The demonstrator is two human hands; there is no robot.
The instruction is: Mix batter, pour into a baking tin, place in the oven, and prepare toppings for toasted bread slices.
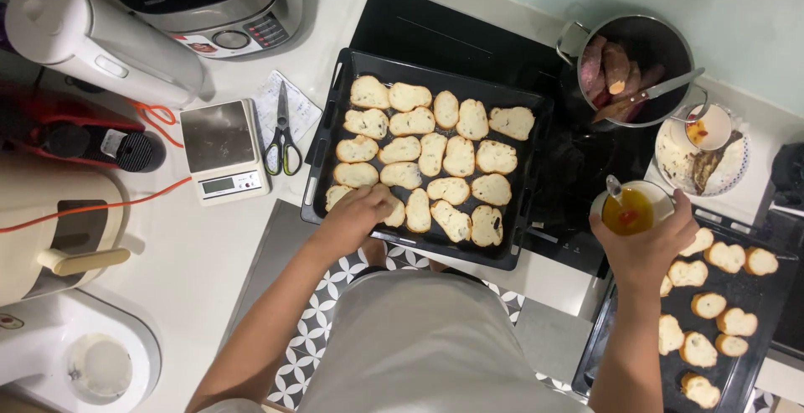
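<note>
A wide black metal baking tray [345,65] sits on the white counter [197,250], packed with rows of pale sliced bread rounds [435,153]. A second dark tray [758,296] lies to the right, more slices on it. The left hand [362,216] curls over the near-left slice, fingers bent around it. The right hand [649,245] grips a small white cup of orange liquid [630,210], a spoon handle [614,187] sticking out.

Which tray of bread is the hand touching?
The big middle tray; the left hand rests on its bread. The right-side tray goes untouched.
</note>
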